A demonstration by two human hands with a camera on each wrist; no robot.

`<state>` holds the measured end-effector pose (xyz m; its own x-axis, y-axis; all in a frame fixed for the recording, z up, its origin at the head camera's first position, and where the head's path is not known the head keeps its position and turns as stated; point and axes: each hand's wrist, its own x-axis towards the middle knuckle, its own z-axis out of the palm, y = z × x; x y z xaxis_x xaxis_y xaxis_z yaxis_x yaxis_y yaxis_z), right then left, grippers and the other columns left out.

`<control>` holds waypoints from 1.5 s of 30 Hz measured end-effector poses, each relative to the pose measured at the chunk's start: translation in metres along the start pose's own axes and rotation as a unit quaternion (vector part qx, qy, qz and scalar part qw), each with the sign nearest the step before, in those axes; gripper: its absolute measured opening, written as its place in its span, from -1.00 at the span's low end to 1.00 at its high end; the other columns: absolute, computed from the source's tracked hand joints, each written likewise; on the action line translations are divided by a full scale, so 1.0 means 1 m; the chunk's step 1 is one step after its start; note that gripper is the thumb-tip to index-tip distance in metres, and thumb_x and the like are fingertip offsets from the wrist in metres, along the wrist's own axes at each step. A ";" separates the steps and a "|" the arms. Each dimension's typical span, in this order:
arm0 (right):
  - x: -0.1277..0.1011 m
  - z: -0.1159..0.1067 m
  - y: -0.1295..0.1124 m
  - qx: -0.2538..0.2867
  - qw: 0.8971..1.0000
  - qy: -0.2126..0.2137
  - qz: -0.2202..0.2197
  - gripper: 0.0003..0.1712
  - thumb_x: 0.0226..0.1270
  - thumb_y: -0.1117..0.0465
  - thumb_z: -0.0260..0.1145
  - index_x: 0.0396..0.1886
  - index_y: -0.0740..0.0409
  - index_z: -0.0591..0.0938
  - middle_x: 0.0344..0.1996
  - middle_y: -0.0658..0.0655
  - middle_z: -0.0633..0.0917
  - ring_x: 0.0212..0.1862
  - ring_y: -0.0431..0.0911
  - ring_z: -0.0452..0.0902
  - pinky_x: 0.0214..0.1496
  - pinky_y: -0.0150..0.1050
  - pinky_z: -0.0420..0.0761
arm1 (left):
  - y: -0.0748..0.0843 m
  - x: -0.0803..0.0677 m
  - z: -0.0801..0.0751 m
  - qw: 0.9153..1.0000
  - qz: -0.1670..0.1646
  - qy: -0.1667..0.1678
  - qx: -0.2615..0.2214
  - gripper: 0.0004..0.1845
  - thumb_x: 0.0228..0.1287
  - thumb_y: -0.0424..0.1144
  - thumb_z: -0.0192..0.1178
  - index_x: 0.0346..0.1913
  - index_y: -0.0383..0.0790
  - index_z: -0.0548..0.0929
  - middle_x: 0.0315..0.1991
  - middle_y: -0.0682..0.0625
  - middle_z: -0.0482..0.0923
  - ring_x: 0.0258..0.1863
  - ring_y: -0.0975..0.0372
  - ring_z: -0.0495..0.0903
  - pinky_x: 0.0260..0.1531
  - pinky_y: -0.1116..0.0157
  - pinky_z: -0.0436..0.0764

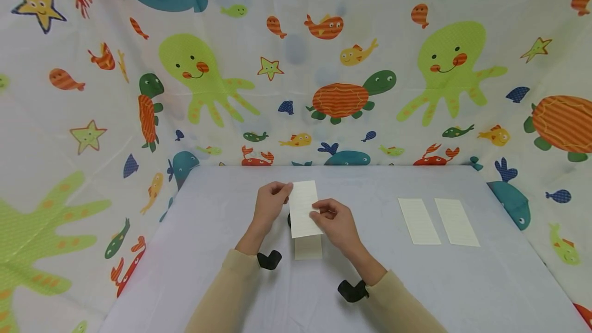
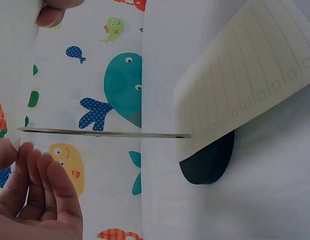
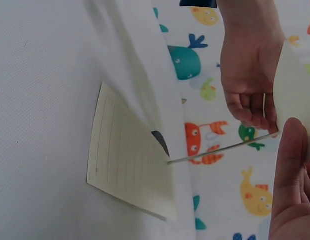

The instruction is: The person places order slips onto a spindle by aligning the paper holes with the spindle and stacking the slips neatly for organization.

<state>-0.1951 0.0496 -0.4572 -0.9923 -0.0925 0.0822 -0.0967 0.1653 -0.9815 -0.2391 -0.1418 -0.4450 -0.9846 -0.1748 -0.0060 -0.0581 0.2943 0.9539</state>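
Observation:
A cream paper sheet [image 1: 304,208] is held up over the middle of the table. My left hand [image 1: 272,203] pinches its upper left corner. At its right edge my right hand [image 1: 336,222] pinches it, thumb in front. Under it, tilted, is a lined sheet with small printed boxes [image 2: 240,85], also seen as a strip of lower paper [image 1: 308,248] in the head view. A dark rounded object [image 2: 210,162] lies beneath that sheet, mostly hidden. Paper shows edge-on as a thin line [image 2: 105,133] meeting the lined sheet; whether they are joined, I cannot tell.
Two cream lined sheets, a left one [image 1: 419,221] and a right one [image 1: 457,222], lie side by side on the white tablecloth [image 1: 504,292] to the right. Behind the table hangs a curtain [image 1: 296,76] printed with sea animals. Black wrist cameras [image 1: 352,291] sit below both wrists.

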 end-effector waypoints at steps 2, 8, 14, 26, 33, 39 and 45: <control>0.000 0.001 0.001 0.000 1.000 0.000 0.000 -0.77 0.30 0.26 0.47 -0.07 0.17 0.73 -0.25 0.12 0.65 -0.27 -0.07 0.55 -0.27 -0.40 0.59 | -0.002 0.001 0.001 1.000 -0.005 0.001 0.000 -0.68 0.44 0.01 0.25 -0.13 -0.22 0.74 -0.34 -0.04 0.61 -0.29 0.15 0.56 -0.27 0.25 0.53; 0.000 0.001 0.003 -0.002 1.000 0.003 -0.002 -0.79 0.32 0.25 0.46 -0.08 0.18 0.73 -0.24 0.12 0.65 -0.26 -0.08 0.55 -0.25 -0.40 0.59 | -0.002 0.001 0.002 1.000 -0.007 0.005 0.001 -0.68 0.44 0.00 0.25 -0.12 -0.22 0.73 -0.32 -0.05 0.61 -0.29 0.14 0.57 -0.25 0.26 0.55; -0.002 0.000 0.002 0.005 1.000 0.004 0.000 -0.78 0.31 0.25 0.47 -0.08 0.19 0.73 -0.21 0.14 0.65 -0.24 -0.07 0.55 -0.23 -0.40 0.59 | 0.003 -0.001 0.003 1.000 -0.006 0.000 0.002 -0.69 0.44 -0.01 0.26 -0.15 -0.23 0.73 -0.37 -0.04 0.59 -0.31 0.15 0.55 -0.26 0.26 0.51; -0.002 0.000 0.005 -0.004 1.000 0.005 0.021 -0.79 0.30 0.25 0.46 -0.09 0.16 0.73 -0.27 0.10 0.65 -0.25 -0.06 0.55 -0.26 -0.35 0.59 | -0.003 0.003 0.008 1.000 -0.013 -0.003 0.026 -0.71 0.44 0.00 0.25 -0.15 -0.18 0.73 -0.36 -0.04 0.58 -0.30 0.13 0.54 -0.27 0.26 0.52; -0.003 0.000 0.005 -0.001 1.000 0.002 0.017 -0.80 0.30 0.27 0.46 -0.09 0.16 0.72 -0.29 0.09 0.65 -0.27 -0.06 0.53 -0.29 -0.36 0.57 | 0.000 0.003 0.010 0.999 -0.002 0.002 0.037 -0.71 0.45 -0.02 0.25 -0.15 -0.20 0.74 -0.33 -0.03 0.60 -0.29 0.15 0.54 -0.31 0.27 0.51; -0.003 0.000 0.008 -0.008 1.000 0.002 0.018 -0.80 0.29 0.26 0.46 -0.10 0.16 0.72 -0.30 0.10 0.63 -0.29 -0.07 0.52 -0.32 -0.35 0.55 | -0.007 0.006 0.011 0.998 0.002 0.008 0.059 -0.72 0.44 -0.03 0.26 -0.17 -0.21 0.74 -0.31 -0.04 0.61 -0.27 0.13 0.52 -0.31 0.27 0.52; -0.005 0.001 0.013 -0.025 0.999 -0.001 0.034 -0.81 0.30 0.24 0.45 -0.11 0.15 0.72 -0.29 0.09 0.63 -0.28 -0.07 0.52 -0.29 -0.33 0.57 | -0.020 0.009 0.014 0.997 -0.016 0.002 0.074 -0.74 0.44 -0.05 0.26 -0.18 -0.20 0.74 -0.32 -0.04 0.60 -0.27 0.12 0.51 -0.33 0.28 0.53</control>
<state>-0.1915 0.0514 -0.4703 -0.9966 -0.0813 0.0143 -0.0319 0.2198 -0.9750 -0.2487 -0.1362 -0.4688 -0.9813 -0.1895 -0.0344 -0.1134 0.4240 0.8985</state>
